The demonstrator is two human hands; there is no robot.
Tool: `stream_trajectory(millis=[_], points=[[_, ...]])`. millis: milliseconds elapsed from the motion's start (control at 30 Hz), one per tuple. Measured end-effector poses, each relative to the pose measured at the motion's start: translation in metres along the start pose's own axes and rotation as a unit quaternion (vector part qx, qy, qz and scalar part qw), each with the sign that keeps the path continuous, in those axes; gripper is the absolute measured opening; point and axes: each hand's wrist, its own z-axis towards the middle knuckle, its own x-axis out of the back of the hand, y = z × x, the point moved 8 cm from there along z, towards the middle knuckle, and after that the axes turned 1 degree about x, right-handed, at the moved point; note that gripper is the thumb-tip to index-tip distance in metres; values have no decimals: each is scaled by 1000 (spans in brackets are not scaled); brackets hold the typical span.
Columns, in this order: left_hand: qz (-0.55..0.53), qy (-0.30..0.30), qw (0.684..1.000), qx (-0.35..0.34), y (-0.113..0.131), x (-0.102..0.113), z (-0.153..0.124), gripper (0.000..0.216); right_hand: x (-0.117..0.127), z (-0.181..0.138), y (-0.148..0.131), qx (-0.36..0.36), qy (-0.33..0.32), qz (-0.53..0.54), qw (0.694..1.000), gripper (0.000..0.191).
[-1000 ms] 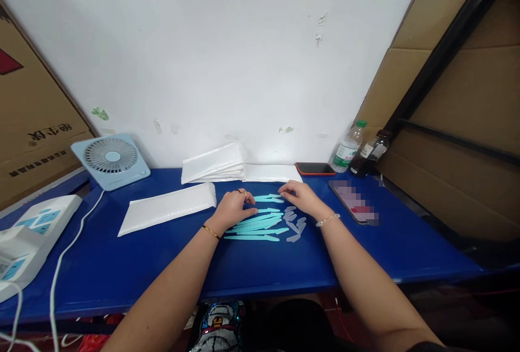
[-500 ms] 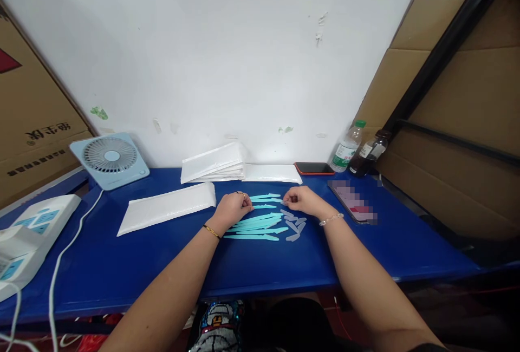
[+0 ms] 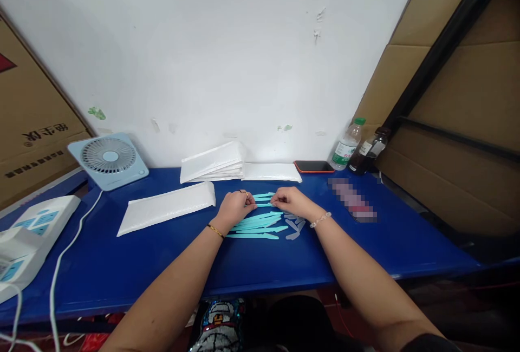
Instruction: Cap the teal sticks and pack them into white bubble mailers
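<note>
Sticks lie between your two hands: you can count three blue-green sticks (image 3: 264, 195). More sit in a pile (image 3: 255, 224) just on the near side of your left hand (image 3: 234, 207), too jumbled to count. At least four clear bits (image 3: 301, 226) lie just on the near side of your right hand (image 3: 291, 201). Two bottles (image 3: 346, 147) stand past your right hand, well apart from it. One white packet (image 3: 166, 208) lies left of your left hand, with one fan (image 3: 109, 156) farther that way. Your left thumb and finger are pinched on one stick's end. Your right fingertips are pinched at its other end, but what they hold is hidden, so you can't tell.
</note>
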Motion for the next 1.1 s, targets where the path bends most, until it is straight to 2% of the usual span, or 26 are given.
stream_trajectory(millis=[100,167,267,367,433,567,700,1100], points=[[7,42,999,12,1,7,0,18,2,4,-1,-1,27,-32,999,16],[-16,62,998,14,0,14,-2,28,11,3,3,-21,49,-48,997,15],[-56,1,998,-29,7,12,-7,32,22,-7,14,-65,31,-42,997,14],[-70,-76,992,-76,16,3,-12,26,17,-19,25,-107,-59,2,993,15],[-67,-83,992,-69,14,0,-12,22,13,-23,28,-119,-95,27,988,17],[-64,-56,996,-21,2,-4,-7,18,12,-20,27,-110,-73,23,991,16],[-69,-55,996,6,-5,-5,-6,18,13,-18,24,-96,-56,10,994,15],[-51,-29,998,-9,5,-9,-4,17,2,-6,1,-55,-35,10,998,12]])
